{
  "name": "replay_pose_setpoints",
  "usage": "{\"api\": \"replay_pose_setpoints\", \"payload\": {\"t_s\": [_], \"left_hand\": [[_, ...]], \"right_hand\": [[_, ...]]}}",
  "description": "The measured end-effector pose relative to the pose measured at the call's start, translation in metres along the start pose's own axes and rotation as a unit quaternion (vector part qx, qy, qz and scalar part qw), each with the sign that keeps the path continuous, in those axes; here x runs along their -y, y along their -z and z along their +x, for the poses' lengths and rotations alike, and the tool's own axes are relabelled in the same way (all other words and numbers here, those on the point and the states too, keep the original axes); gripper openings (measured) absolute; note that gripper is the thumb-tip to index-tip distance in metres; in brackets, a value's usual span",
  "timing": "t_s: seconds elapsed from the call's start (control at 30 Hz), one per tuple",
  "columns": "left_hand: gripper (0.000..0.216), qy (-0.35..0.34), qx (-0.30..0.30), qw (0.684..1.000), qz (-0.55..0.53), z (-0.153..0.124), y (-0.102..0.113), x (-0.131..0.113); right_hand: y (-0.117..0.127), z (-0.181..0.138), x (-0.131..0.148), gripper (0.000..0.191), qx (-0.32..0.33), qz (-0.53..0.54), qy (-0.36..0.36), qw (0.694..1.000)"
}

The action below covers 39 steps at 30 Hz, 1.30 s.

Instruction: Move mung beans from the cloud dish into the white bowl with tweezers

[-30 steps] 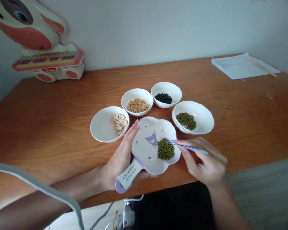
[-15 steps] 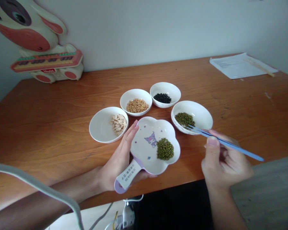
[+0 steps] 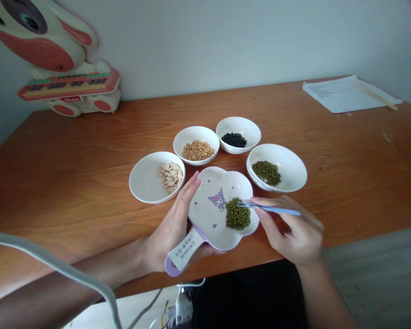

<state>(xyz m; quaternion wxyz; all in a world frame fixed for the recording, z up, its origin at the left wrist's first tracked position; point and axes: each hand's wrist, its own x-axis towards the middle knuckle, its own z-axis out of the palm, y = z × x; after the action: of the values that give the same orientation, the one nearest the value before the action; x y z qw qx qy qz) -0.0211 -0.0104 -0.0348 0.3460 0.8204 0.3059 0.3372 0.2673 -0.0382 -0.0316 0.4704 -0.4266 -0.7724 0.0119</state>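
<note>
My left hand (image 3: 171, 230) is wrapped around a white, flower-shaped dish (image 3: 205, 214) with a purple rim, a cartoon figure and a labelled handle. A pile of mung beans (image 3: 238, 215) lies in its right side. Pinched in my right hand (image 3: 291, 228) is a pair of blue tweezers (image 3: 270, 208), tips at the upper edge of that pile; whether a bean is between them is too small to tell. Just beyond the dish's right side stands a white bowl (image 3: 292, 171) holding more mung beans (image 3: 266, 172).
White bowls hold pale flat seeds (image 3: 171, 176), soybeans (image 3: 197, 150) and black beans (image 3: 234, 140). A toy keyboard with an animal figure (image 3: 71, 84) stands at the back left. Papers (image 3: 345, 93) lie at the back right. A grey cable (image 3: 55, 269) crosses the lower left.
My right hand has moved left with the tweezers, from the mung bean bowl to the pile in the dish. My left hand still holds the dish in nearly the same place.
</note>
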Motion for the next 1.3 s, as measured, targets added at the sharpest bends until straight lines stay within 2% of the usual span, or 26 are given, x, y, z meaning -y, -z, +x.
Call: {"api": "replay_pose_setpoints", "payload": {"t_s": [0.17,1.3], "left_hand": [[0.142,-0.007,-0.003,1.000,0.003,-0.0008,-0.0008,0.0025],[0.142,-0.011,-0.002,1.000,0.001,0.0009,-0.0010,0.0013]], "right_hand": [[-0.0006,-0.0029,-0.0005,0.036,0.003,-0.018,-0.011,1.000],[-0.0018,-0.0014,0.0003,0.036,-0.004,-0.027,0.002,1.000]]}}
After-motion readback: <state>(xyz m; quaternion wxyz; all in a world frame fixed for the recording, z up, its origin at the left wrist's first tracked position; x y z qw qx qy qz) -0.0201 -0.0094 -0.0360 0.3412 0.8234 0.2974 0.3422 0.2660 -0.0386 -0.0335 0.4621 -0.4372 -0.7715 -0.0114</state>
